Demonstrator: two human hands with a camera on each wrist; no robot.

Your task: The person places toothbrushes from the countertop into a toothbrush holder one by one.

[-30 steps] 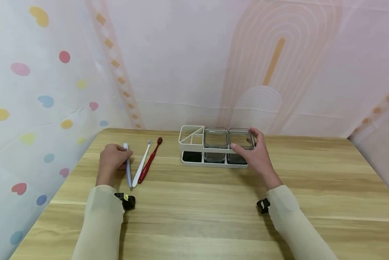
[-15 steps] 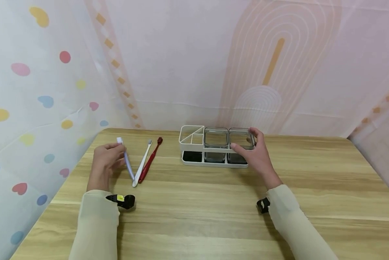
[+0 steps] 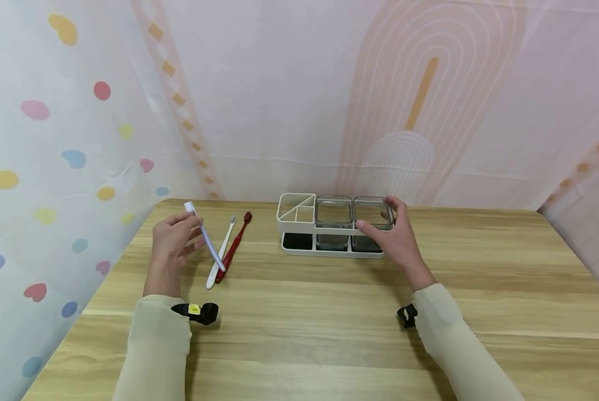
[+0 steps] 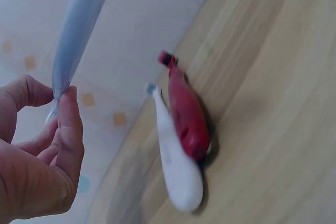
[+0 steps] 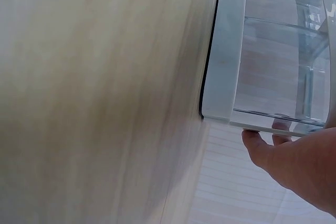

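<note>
The left hand (image 3: 171, 245) pinched a blue toothbrush (image 3: 205, 238) clear of the surface (image 3: 329, 312) near its left edge, while the right hand (image 3: 394, 236) had its fingers (image 3: 374, 227) curled round the holder's (image 3: 299, 223) right-end clear cup (image 3: 372, 214).

No text, label, brand or number can be read anywhere.

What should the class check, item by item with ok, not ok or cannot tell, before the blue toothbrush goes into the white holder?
1. Blue toothbrush pinched in left hand and off the table: ok.
2. Right hand steadying the white holder at its right end: ok.
3. Divided slots at the holder's left end free of other things: ok.
4. White toothbrush and red toothbrush lying clear of the holder: ok.
5. Firmness of the pinch: cannot tell.
</note>
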